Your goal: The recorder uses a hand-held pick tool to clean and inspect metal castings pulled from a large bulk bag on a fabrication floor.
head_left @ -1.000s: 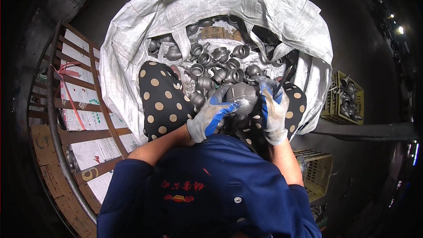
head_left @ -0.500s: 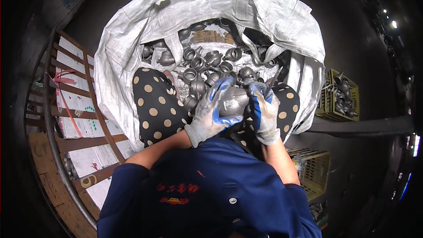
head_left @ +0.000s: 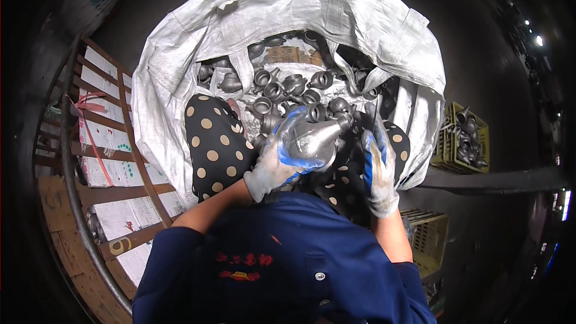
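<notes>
My left hand (head_left: 277, 161), in a white glove with blue-coated fingers, is closed around a grey metal casting (head_left: 315, 143). The casting has a smooth rounded body, and its narrow neck points up and to the right, away from my palm. My right hand (head_left: 379, 168), gloved the same way, stands apart to the right of the casting. Its fingers stretch forward, seen nearly edge-on, and nothing shows clearly in them. Beyond both hands, several similar hollow castings (head_left: 294, 84) lie loosely inside a large white woven bag (head_left: 282, 12).
The bag's rim and straps (head_left: 241, 71) curve around my spotted-cloth-covered legs (head_left: 216, 138). A yellow crate (head_left: 447, 151) with castings stands at right, another crate (head_left: 427, 237) nearer me. A metal-framed rack (head_left: 123, 114) with white sheets stands at left.
My right hand has come off the casting's neck and moved right, its fingers straightening. The casting stays in my left hand, its neck now in plain sight.
</notes>
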Available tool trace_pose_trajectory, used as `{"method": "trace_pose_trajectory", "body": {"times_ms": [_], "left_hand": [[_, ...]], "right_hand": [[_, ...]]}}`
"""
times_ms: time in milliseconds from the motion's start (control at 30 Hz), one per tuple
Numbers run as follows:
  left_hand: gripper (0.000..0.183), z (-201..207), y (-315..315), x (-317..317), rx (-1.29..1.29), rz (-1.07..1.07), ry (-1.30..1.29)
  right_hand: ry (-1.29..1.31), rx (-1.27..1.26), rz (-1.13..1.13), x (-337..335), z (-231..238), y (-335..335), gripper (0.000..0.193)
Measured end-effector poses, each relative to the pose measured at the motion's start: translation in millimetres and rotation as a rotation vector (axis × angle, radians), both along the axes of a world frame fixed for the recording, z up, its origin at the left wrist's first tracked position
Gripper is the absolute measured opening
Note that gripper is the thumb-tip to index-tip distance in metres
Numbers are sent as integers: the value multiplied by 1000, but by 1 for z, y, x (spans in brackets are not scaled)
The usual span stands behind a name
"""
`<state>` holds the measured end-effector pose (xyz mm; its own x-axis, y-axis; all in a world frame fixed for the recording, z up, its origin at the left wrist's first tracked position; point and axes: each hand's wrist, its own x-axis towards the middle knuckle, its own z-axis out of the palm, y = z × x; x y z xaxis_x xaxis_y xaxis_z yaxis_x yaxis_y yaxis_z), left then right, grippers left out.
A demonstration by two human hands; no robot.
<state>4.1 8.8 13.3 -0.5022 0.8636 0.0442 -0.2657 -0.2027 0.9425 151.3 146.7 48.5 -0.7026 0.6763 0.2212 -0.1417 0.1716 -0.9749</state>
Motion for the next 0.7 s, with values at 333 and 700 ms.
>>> {"method": "trace_pose_trajectory", "body": {"times_ms": [333, 700], "left_hand": [[77, 6, -4, -1, 104, 73, -142], [88, 17, -15, -12, -226, 261, 905]], "right_hand": [[-427, 503, 13, 20, 25, -25, 38], [-429, 658, -49, 17, 18, -24, 36]]}}
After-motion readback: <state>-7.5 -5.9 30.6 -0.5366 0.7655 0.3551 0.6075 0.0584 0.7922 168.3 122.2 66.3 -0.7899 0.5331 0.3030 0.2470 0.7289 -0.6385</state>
